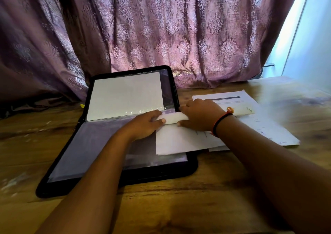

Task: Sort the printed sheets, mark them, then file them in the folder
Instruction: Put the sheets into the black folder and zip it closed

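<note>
The person is reaching both arms over a wooden table (179,203), and both hands are busy with one white sheet (179,140). The sheet's far edge is curling over into a loose roll. The left hand (143,124) is gripping that roll, with the thumb lying along its front and the fingers wrapping over the back. Just beside it, the right hand (198,115) is clamping the same rolled edge, thumb tucked at the front and fingers curled over the top. A red and black bracelet (222,121) is sitting on the right wrist.

The sheet is lying half across the right side of a black folder (125,178) and half off it toward the table, with the edge of another page peeking out underneath. The folder is lying open: its near half is resting flat, showing clear sleeves, while its far half is leaning upright against a purple patterned curtain (161,27) and is holding a blank white page (125,94) behind plastic.

To the right of the folder, more printed sheets (268,126) are lying spread on the table, the top one carrying a dark header bar, and the right hand is partly covering them
</note>
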